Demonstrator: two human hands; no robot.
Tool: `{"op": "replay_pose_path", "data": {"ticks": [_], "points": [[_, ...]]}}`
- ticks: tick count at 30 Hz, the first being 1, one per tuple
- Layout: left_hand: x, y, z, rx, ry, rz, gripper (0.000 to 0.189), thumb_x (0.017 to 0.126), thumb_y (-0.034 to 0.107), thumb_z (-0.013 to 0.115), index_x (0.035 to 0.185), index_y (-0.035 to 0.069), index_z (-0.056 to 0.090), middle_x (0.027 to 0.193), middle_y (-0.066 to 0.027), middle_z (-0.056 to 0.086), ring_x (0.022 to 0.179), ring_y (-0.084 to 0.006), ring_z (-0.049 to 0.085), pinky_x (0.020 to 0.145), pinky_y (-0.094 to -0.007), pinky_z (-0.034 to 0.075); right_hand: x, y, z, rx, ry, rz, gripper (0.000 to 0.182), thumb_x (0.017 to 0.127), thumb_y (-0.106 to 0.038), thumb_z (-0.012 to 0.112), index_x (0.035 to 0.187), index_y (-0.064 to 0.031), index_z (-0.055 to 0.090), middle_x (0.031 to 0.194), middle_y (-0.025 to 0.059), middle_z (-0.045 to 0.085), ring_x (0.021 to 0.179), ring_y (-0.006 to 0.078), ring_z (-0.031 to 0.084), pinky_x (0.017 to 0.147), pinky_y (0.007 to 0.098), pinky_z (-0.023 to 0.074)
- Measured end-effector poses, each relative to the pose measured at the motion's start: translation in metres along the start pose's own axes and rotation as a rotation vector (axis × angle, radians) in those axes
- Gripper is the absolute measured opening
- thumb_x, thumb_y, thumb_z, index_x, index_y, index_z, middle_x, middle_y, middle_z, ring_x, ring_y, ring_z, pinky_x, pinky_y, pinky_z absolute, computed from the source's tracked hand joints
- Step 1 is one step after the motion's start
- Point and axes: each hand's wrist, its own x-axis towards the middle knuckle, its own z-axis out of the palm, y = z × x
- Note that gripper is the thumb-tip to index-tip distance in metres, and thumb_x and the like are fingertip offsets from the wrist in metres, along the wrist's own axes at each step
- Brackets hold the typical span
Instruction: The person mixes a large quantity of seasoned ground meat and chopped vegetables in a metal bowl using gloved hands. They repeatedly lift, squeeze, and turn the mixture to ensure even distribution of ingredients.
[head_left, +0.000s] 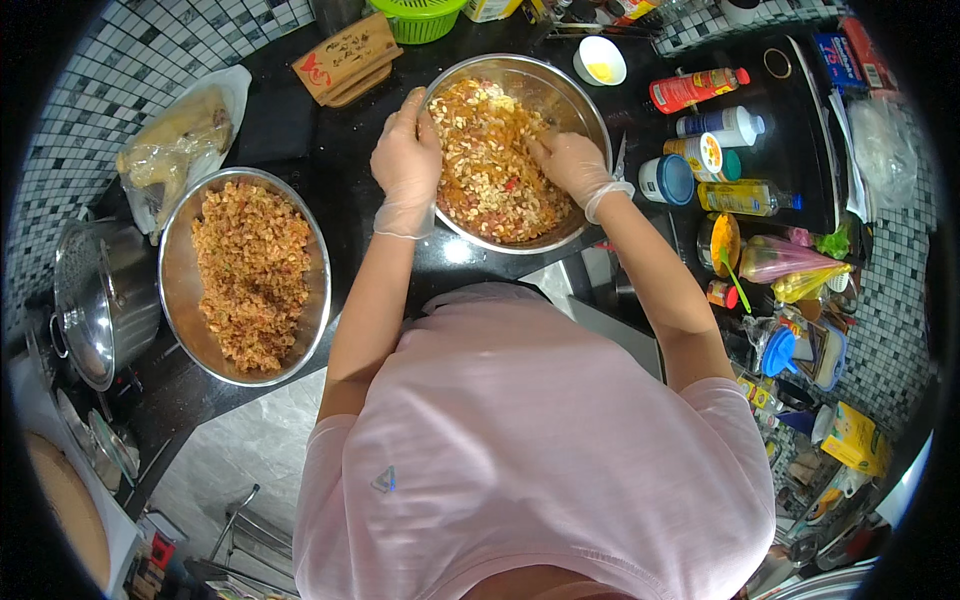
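A round stainless-steel mixing bowl (559, 86) stands on the dark counter in front of me. In it lies a reddish-brown food mixture (480, 180) scattered with pale flakes and a few red bits. My left hand (409, 161), in a clear disposable glove, grips the bowl's left rim. My right hand (577, 169), gloved likewise, reaches over the right side with its fingertips down in the mixture. Those fingertips are partly hidden, so whether they close on any of it is unclear. Further left, a second steel bowl (180, 300) holds a crumbly orange-brown mixture (255, 277).
Behind the bowl are a wooden stand (349, 60), a green basket (420, 28) and a small white bowl (600, 61). A knife blade (621, 154) lies close to the right rim. Bottles and tubs (666, 180) crowd the right. A lidded steel pot (105, 300) stands far left.
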Motion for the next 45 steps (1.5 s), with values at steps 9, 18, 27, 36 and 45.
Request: {"op": "replay_pose_path", "data": {"ticks": [9,18,27,36,45], "points": [[0.001,0.005,-0.004,-0.012,-0.035,-0.032,0.031,0.091,0.020,0.059,0.121,0.019,0.065,0.102,-0.0141,0.068,0.088,-0.0326,0.067,0.075,-0.0403,0.053,0.049,0.019,-0.008,0.365,-0.197,0.057,0.075,0.087,-0.061,0.050,0.135,-0.0037,0.051,0.137,0.0233,0.051,0.125,0.0337,0.051,0.107,0.0393,0.0366],[-0.001,0.002,0.002,-0.017,0.081,0.054,0.030,0.090,0.018,0.058,0.119,0.020,0.065,0.089,-0.0106,0.066,0.075,-0.0336,0.065,0.063,-0.0438,0.052,0.081,0.014,0.040,1.454,-0.762,0.488,0.091,0.081,-0.064,0.062,0.148,-0.0106,0.032,0.152,0.0133,0.034,0.140,0.0233,0.030,0.116,0.0354,0.0237],[-0.003,0.001,0.002,-0.027,0.075,0.035,0.030,0.090,0.019,0.059,0.119,0.020,0.065,0.092,-0.0108,0.066,0.078,-0.0336,0.065,0.065,-0.0436,0.052,0.030,-0.022,-0.024,0.970,-0.733,0.050,0.082,0.083,-0.049,0.068,0.144,-0.0029,0.037,0.141,0.0156,0.047,0.132,0.0246,0.042,0.113,0.0341,0.0303],[0.000,0.008,-0.006,-0.007,-0.043,-0.043,0.031,0.091,0.018,0.058,0.121,0.018,0.064,0.106,-0.0149,0.067,0.092,-0.0326,0.067,0.078,-0.0399,0.053,-0.025,-0.059,-0.010,0.173,-0.311,-0.126,0.105,0.065,-0.053,0.079,0.142,0.0037,0.036,0.133,0.0316,0.048,0.123,0.0397,0.050,0.105,0.0401,0.0389],[0.001,-0.003,0.006,-0.004,0.021,0.045,0.031,0.090,0.022,0.057,0.121,0.023,0.064,0.098,-0.0110,0.067,0.083,-0.0329,0.066,0.071,-0.0433,0.053,-0.006,-0.046,0.012,0.159,-0.165,-0.049,0.052,0.073,-0.032,0.075,0.108,0.0045,0.063,0.096,0.0260,0.066,0.092,0.0374,0.065,0.084,0.0433,0.0519]]}}
